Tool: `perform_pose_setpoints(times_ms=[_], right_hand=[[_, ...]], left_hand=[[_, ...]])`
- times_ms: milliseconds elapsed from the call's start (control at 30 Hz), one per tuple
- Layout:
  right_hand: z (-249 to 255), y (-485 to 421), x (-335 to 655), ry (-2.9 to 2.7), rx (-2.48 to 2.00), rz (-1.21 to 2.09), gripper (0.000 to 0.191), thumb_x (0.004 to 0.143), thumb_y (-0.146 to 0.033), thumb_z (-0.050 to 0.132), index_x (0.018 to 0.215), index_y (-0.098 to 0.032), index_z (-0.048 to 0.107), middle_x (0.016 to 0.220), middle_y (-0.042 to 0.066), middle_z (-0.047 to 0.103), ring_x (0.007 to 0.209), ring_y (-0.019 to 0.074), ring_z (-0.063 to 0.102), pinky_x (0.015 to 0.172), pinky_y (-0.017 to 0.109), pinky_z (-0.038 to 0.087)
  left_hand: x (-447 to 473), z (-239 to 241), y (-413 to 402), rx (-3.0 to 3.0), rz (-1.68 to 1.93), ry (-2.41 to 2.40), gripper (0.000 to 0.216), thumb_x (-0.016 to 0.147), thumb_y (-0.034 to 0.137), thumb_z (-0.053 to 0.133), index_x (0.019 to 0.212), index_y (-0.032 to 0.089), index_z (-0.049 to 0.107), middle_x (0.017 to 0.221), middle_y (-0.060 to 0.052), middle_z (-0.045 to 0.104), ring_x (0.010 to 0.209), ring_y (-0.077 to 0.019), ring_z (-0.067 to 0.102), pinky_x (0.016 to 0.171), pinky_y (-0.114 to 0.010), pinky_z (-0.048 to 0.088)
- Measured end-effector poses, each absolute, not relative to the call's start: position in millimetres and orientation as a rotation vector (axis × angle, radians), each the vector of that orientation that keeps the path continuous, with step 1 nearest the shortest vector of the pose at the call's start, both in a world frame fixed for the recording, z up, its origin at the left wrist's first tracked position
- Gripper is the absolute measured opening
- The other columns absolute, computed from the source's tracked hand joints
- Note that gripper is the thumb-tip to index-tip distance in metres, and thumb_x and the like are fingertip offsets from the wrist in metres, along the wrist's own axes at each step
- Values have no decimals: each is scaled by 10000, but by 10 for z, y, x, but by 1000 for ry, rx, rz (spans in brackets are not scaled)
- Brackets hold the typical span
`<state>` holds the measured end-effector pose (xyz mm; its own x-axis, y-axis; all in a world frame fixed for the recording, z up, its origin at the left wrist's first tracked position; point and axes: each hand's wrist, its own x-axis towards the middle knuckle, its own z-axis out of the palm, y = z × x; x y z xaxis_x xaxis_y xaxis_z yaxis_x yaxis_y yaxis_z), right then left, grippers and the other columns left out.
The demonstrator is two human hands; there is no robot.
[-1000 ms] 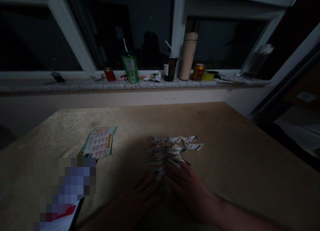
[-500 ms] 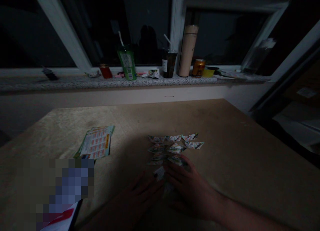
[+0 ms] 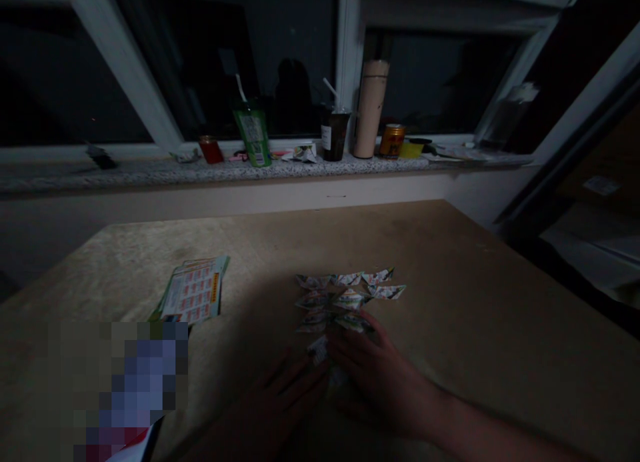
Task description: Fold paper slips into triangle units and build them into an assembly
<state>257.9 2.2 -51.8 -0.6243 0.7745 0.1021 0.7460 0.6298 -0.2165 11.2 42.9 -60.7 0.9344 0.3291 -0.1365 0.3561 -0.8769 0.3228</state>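
On the near side of a cluster of small, boat-shaped folds of printed paper (image 3: 350, 299), the two bare hands I follow from afar meet at a small, pale, dark-printed piece of paper (image 3: 318, 350). The left hand (image 3: 287, 389) lies low, fingers extended and slightly parted; the right hand (image 3: 375, 369) reaches in with fingers close together, their tips over or beside the piece. Whether either one pinches it I cannot tell: shadow hides the grip and much of the paper.

In my judgement, the step rewards light work: I would anchor the piece with the left fingertips, line up its edges before bearing down, then run one right finger along each crease. The right hand sits just beside the cluster's nearest fold, so I would hold it back a little, lest a knuckle knock that row askew.

Left of the cluster, a loose stack of flat, green-edged printed leaflets (image 3: 194, 292) lies on the tan, smooth tabletop (image 3: 450, 302). Well beyond the cluster, a grey, speckled stone sill (image 3: 165, 175) carries a green tapered cup (image 3: 254, 139) and a pale pink, cylindrical flask (image 3: 371, 112).
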Motion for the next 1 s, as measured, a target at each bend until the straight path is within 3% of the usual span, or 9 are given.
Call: perform_pose_setpoints(times_ms=[133,400,567,667,800,1000], right_hand=[[-536,22,2587,-2625,-1265,279,567,921,-459,426,1368,-110,401,1395,121,462,1319,244,349,1122,447,-131],[-553,1,2603,-2625,-1247,225,570,902,-514,433,1321,-128,446,1420,132,421,1341,252,292,1107,438,-151],[-618,-22,2531,-2545,-1291,158,461,895,-474,458,1212,-149,538,1191,105,608,1173,259,472,1124,461,-75],[-648,-36,2517,-2540,-1235,141,364,910,-382,450,1182,-162,550,1127,81,640,1141,239,495,1129,470,-53],[-617,-49,2541,-2542,-1193,132,319,901,-329,458,1164,-177,556,1139,71,639,1141,232,501,1130,484,-40],[-618,-48,2563,-2593,-1180,147,523,865,-551,478,1197,-153,549,1215,111,606,1190,274,476,1128,505,-17]], left_hand=[[84,-566,465,2743,-58,460,785,844,322,615,1475,264,153,1514,-40,278,1358,-289,280,1097,-487,259],[117,-432,424,2815,86,543,664,825,217,609,1418,238,311,1429,-37,444,1278,-243,419,1075,-405,340],[112,-456,392,2881,140,450,647,813,238,630,1392,216,343,1382,-45,503,1218,-247,487,1024,-391,411],[104,-455,398,2876,150,506,611,832,197,605,1385,243,352,1364,-19,522,1211,-229,492,1054,-375,375],[75,-520,443,2861,90,471,659,828,190,584,1419,263,303,1389,-16,496,1234,-242,471,1060,-393,362],[56,-572,487,2844,-4,529,704,823,179,570,1450,216,251,1517,-49,277,1351,-258,299,1098,-427,289]])
